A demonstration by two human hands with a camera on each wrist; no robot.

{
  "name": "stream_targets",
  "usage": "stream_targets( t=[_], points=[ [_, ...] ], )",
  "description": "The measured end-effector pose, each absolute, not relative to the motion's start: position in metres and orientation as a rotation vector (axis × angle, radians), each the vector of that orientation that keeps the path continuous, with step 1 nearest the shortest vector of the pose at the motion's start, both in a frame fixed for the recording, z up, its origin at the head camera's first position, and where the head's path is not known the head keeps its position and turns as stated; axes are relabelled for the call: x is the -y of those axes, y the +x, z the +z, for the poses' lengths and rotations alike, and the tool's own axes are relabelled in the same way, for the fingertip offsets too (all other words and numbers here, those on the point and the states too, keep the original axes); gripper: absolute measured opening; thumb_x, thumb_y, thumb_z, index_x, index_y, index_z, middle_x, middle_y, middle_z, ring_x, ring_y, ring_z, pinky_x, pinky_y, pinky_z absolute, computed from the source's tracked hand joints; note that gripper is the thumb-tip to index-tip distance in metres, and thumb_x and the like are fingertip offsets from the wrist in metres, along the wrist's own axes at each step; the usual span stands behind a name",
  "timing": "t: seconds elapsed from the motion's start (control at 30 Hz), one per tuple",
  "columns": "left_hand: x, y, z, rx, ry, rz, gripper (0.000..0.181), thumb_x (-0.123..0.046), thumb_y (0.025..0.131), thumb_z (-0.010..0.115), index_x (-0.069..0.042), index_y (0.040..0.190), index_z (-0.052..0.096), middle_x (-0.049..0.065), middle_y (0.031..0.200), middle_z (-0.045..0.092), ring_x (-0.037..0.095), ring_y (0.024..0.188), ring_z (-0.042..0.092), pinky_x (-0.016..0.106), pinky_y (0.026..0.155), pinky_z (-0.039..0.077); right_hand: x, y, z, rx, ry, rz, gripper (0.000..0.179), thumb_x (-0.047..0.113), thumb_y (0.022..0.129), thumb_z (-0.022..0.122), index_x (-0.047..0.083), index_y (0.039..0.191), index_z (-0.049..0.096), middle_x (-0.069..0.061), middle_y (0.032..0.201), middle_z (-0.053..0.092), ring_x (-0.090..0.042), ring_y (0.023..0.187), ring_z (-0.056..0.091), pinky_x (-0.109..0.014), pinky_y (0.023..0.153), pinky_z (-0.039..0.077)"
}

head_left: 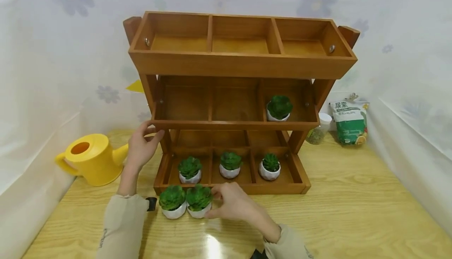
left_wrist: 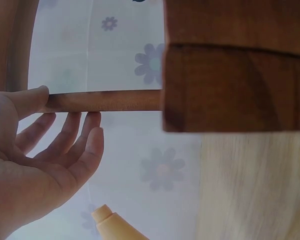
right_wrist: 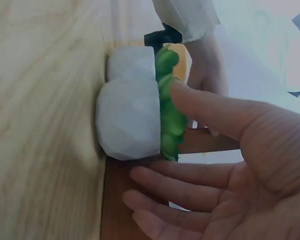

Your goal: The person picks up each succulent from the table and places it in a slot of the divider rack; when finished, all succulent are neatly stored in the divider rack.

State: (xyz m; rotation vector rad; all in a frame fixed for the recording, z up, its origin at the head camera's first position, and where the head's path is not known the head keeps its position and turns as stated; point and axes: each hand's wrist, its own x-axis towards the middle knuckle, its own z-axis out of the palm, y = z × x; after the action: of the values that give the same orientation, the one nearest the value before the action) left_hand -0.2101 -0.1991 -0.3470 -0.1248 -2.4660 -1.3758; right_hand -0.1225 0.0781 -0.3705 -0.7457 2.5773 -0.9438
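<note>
A brown wooden three-tier shelf (head_left: 243,66) stands at the middle of the table. My left hand (head_left: 143,145) holds the left end of its middle tier; in the left wrist view, thumb and fingers lie on opposite sides of a wooden board (left_wrist: 120,100). Two potted succulents in white faceted pots stand side by side in front of the shelf, a left one (head_left: 172,202) and a right one (head_left: 199,202). Around the right one my right hand (head_left: 233,203) is spread, thumb and fingers apart; in the right wrist view its white pot (right_wrist: 130,120) stands on the table, ungripped.
Three succulents sit in the bottom tier, one per compartment, including a middle one (head_left: 230,165). Another succulent (head_left: 279,108) occupies the middle tier's right compartment. A yellow watering can (head_left: 93,161) is at left. A lidded clear jar (head_left: 318,131) and a green-white bag (head_left: 350,123) stand at right.
</note>
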Motion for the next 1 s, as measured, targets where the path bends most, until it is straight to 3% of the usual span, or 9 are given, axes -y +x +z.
stream_targets(
  t=[0.2, 0.4, 0.6, 1.0],
  points=[
    [0.199, -0.209, -0.347, 2.469, -0.124, -1.365, 0.044, -0.025, 0.098, 0.055, -0.004, 0.136, 0.048, 0.029, 0.122, 0.058, 0.047, 0.103, 0.06, 0.057, 0.084, 0.051, -0.068, -0.119, -0.386, -2.613, -0.768, -1.038, 0.068, 0.033, 0.07, 0.087, 0.006, 0.126, 0.059, -0.003, 0.113, 0.066, -0.016, 0.102, 0.061, -0.028, 0.084, 0.05],
    [0.198, -0.21, -0.347, 2.451, -0.134, -1.357, 0.043, -0.023, 0.098, 0.055, -0.003, 0.135, 0.049, 0.029, 0.12, 0.059, 0.047, 0.102, 0.061, 0.057, 0.084, 0.051, -0.061, -0.114, -0.394, -2.673, -0.742, -1.031, 0.069, 0.038, 0.064, 0.089, 0.007, 0.117, 0.057, -0.003, 0.105, 0.064, -0.016, 0.097, 0.06, -0.028, 0.08, 0.051],
    [0.199, -0.21, -0.347, 2.443, -0.14, -1.36, 0.043, -0.023, 0.098, 0.055, -0.003, 0.135, 0.049, 0.03, 0.12, 0.059, 0.047, 0.102, 0.061, 0.057, 0.085, 0.05, -0.057, -0.112, -0.398, -2.665, -0.72, -1.06, 0.072, 0.036, 0.066, 0.088, 0.009, 0.123, 0.054, -0.008, 0.112, 0.066, -0.016, 0.1, 0.062, -0.028, 0.082, 0.051],
    [0.199, -0.21, -0.347, 2.453, -0.141, -1.365, 0.044, -0.022, 0.098, 0.055, -0.003, 0.137, 0.048, 0.03, 0.121, 0.058, 0.046, 0.104, 0.06, 0.057, 0.087, 0.049, -0.062, -0.117, -0.397, -2.648, -0.855, -1.068, 0.061, 0.023, 0.062, 0.088, 0.013, 0.116, 0.062, 0.006, 0.105, 0.064, -0.008, 0.094, 0.057, -0.025, 0.081, 0.048]
  ],
)
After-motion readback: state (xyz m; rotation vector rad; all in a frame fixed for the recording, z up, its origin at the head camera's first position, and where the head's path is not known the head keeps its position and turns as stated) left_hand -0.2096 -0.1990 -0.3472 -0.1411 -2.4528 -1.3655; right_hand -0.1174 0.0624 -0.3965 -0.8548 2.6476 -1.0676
